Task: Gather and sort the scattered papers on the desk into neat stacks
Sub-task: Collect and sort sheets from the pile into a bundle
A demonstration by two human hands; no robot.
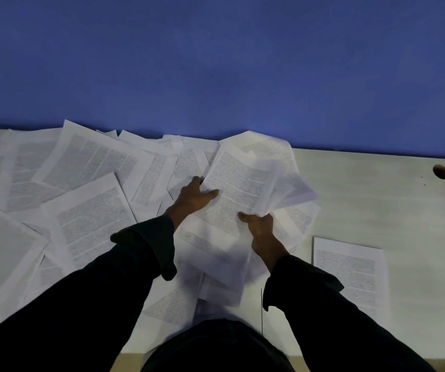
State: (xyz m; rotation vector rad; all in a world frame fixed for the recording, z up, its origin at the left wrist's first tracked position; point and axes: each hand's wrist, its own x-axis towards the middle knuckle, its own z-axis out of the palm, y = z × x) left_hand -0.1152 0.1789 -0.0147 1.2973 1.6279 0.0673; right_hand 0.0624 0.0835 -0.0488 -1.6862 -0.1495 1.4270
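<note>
Hands: both at the middle of the desk (377,200), working on one bundle of printed sheets.
Left hand (195,196): lies on the left edge of the held bundle (240,189), thumb stretched out flat across the top page, the other fingers hidden under or behind the paper, so how far they curl I cannot tell.
Right hand (260,224): grips the bundle's near right corner, thumb on top and fingers wrapped beneath, the paper bunched where it is squeezed.
Held bundle: several pages of dense text, lifted off the desk and tilted, its far edge curling and blurred.
Scattered papers (81,189): a loose, overlapping spread covering the left half of the desk, reaching back to the blue wall (216,63) and forward to the near edge, with more sheets lying under the bundle.
Separate sheets (350,267): squared up on the right, well apart from the mess, just beside the right sleeve (323,312).
Sleeves: dark, both cuffs turned back at the wrist.
Desk: pale surface, bare on the right side.
Far right: a small brown rounded object (440,171) with a thin dark stem, near the wall; what it is I cannot tell.
</note>
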